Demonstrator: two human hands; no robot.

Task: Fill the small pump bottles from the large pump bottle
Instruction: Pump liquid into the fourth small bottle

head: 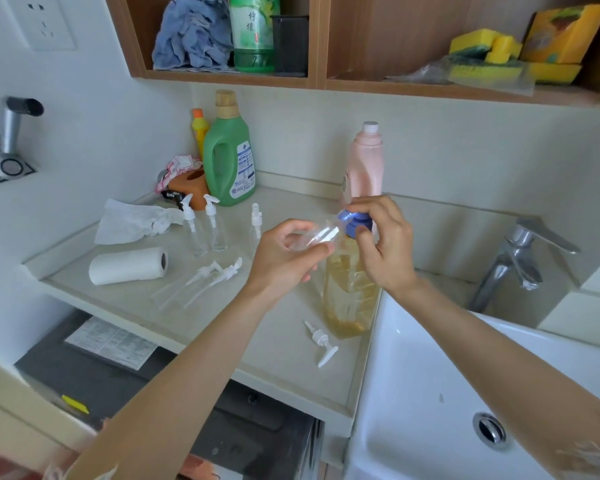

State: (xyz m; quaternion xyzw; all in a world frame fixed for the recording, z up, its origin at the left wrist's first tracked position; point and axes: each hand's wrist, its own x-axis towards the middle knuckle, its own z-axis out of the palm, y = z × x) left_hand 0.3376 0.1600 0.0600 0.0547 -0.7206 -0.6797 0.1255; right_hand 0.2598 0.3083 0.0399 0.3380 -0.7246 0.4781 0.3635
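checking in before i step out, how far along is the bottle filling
Early. Done: one pump top lies unscrewed on the counter. In hand: the left hand holds a clear small bottle tilted to the blue pump head of the large bottle, which the right hand grips. Left: the capped small bottles behind look empty.

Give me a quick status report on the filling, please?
Left hand holds small clear bottle tilted at blue pump. Right hand on pump of large amber bottle. Nothing blocking.
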